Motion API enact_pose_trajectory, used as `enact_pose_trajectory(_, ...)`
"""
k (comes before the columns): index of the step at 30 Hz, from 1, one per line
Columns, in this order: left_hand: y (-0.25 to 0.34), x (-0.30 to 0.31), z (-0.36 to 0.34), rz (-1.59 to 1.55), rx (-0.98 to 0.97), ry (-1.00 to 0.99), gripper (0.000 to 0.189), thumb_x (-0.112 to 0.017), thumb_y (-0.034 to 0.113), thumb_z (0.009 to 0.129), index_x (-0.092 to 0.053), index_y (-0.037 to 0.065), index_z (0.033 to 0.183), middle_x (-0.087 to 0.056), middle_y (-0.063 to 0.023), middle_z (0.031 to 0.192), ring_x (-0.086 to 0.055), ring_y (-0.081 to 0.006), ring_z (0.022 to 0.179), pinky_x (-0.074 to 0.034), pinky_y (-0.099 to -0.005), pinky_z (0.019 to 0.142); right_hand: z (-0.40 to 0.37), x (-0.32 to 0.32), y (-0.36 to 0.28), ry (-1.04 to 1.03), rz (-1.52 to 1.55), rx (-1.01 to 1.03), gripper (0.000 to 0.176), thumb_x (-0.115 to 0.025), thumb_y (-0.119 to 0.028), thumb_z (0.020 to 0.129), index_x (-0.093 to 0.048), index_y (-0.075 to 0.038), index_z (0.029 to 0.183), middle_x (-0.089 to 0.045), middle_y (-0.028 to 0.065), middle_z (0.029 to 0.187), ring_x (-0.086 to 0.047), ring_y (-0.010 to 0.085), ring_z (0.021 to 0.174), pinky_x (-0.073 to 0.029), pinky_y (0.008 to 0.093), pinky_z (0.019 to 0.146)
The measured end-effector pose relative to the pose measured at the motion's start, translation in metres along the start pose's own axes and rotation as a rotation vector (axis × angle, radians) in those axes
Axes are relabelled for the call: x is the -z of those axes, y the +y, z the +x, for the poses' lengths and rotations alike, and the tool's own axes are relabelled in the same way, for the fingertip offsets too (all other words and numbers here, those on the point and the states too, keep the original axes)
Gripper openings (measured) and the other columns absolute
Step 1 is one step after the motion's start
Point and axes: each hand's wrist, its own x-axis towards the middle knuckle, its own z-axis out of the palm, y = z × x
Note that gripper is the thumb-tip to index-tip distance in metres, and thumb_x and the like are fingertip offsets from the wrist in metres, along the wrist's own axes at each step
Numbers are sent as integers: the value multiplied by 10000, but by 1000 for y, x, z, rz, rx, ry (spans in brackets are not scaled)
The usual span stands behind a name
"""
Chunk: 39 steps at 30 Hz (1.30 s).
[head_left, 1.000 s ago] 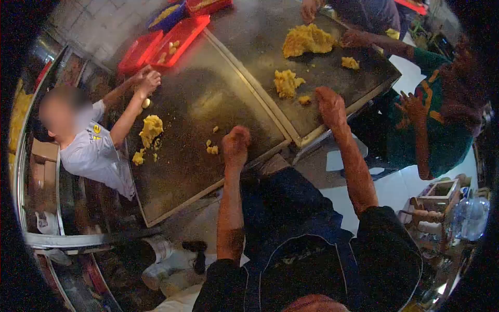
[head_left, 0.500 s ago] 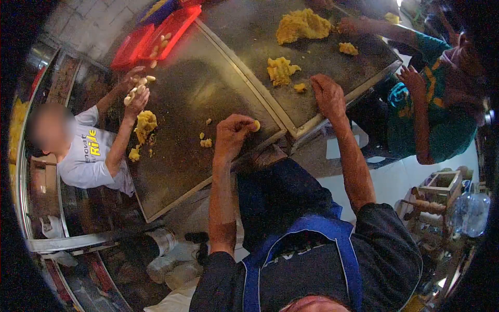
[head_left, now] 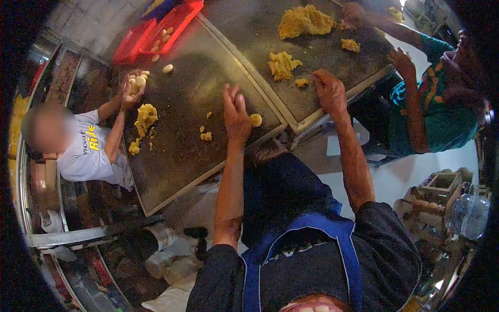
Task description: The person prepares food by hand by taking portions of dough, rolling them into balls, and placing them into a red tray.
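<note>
My left hand (head_left: 237,115) hovers over the left metal tabletop (head_left: 176,156) with its fingers stretched out, and nothing shows in it. Just right of it a round pale-yellow dough piece (head_left: 255,120) sits near the table's front edge. My right hand (head_left: 329,92) is at the edge of the right tabletop, its fingers bent downward; its fingertips are partly hidden. Beside those fingertips lies a small yellow lump (head_left: 301,82), with a larger crumbly yellow lump (head_left: 283,66) behind it. Small yellow bits (head_left: 206,136) lie left of my left hand.
At left, a person in a white shirt (head_left: 96,148) cups several pale pieces (head_left: 137,83) near a yellow mass (head_left: 146,119). Red trays (head_left: 176,31) stand at the back. At right, a person in green (head_left: 436,119) reaches toward a large yellow mass (head_left: 305,22).
My left hand has opened and moved up and right; the round dough piece now rests beside it. A pale piece now lies near the red trays. My right hand has barely moved.
</note>
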Motion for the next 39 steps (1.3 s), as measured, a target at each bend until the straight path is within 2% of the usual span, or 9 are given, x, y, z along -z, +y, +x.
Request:
enact_pose_trajectory(2, 4, 13, -22, -419, 128, -59, 646, -589, 346, 958, -322, 22, 1449, -411, -214, 1470, -427, -350, 1337, -245, -508, 1137, 2, -3, 4, -8, 25, -16, 175, -630, -140, 907, -684, -33, 1034, -690, 167, 1041, -658, 378, 955, -530, 435, 814)
enact_pose_trajectory(5, -1, 24, -48, 417, -416, -212, 698, -661, 267, 930, -285, 13, 1461, -514, -188, 1385, -531, -308, 1240, -373, -519, 1059, 2, -1, -2, -9, -52, -20, 178, -629, -143, 910, -681, -32, 1039, -690, 170, 1038, -653, 392, 952, -532, 444, 797)
enact_pose_trajectory(7, 11, 24, -54, -224, 75, -133, 695, -709, 196, 899, -314, -1, 1435, -613, -159, 1240, -634, -279, 1069, -502, -480, 930, -2, -1, -4, 5, -45, -7, 179, -625, -146, 915, -679, -33, 1044, -689, 172, 1041, -652, 395, 951, -531, 441, 798)
enact_pose_trajectory(13, -3, 17, -10, -1221, 325, 160, 492, -687, 161, 916, -425, 10, 1304, -631, -101, 998, -651, -258, 888, -557, -414, 844, 2, 1, -14, -112, -7, -119, 255, -543, -227, 948, -674, -67, 1096, -669, 174, 1101, -636, 367, 1008, -511, 453, 882)
enact_pose_trajectory(17, -85, -1, 76, -1340, 345, 368, 323, -682, 134, 915, -498, 32, 1160, -604, -80, 927, -620, -226, 865, -551, -390, 832, 2, -2, -9, -147, -72, -63, 219, -562, -215, 932, -679, -66, 1043, -670, 182, 1064, -640, 369, 980, -520, 444, 847)
enact_pose_trajectory(19, -166, 5, 182, -520, -350, 507, 190, -659, 184, 937, -541, 68, 1031, -589, -64, 907, -594, -196, 875, -508, -402, 887, -1, 1, -20, -57, -19, -15, 158, -602, -155, 916, -674, -38, 994, -677, 177, 1010, -657, 364, 918, -529, 443, 796)
enact_pose_trajectory(23, -96, 108, 311, -1386, 42, 295, 265, -565, 331, 987, -524, 127, 1152, -611, -30, 1075, -549, -151, 1050, -331, -437, 1059, -21, -17, 0, 29, 47, -12, 153, -609, -163, 897, -664, -78, 1011, -681, 158, 1006, -649, 382, 917, -527, 463, 787)
enact_pose_trajectory(29, -122, 101, 282, -1258, 21, 442, 596, -557, 219, 980, -254, 56, 1467, -368, -131, 1489, -347, -241, 1377, -258, -404, 1146, 3, 11, -26, -4, 69, -79, 127, -608, -180, 903, -656, -74, 955, -681, 141, 1013, -654, 371, 889, -539, 454, 746)
enact_pose_trajectory(39, -75, 92, 110, -18, 61, 229, 645, -643, 209, 896, -356, -59, 1408, -396, -275, 1451, -398, -371, 1358, -337, -429, 1108, -9, -1, -16, -5, -60, -21, 178, -579, -171, 920, -656, -74, 1049, -662, 157, 1130, -638, 373, 1019, -522, 460, 882)
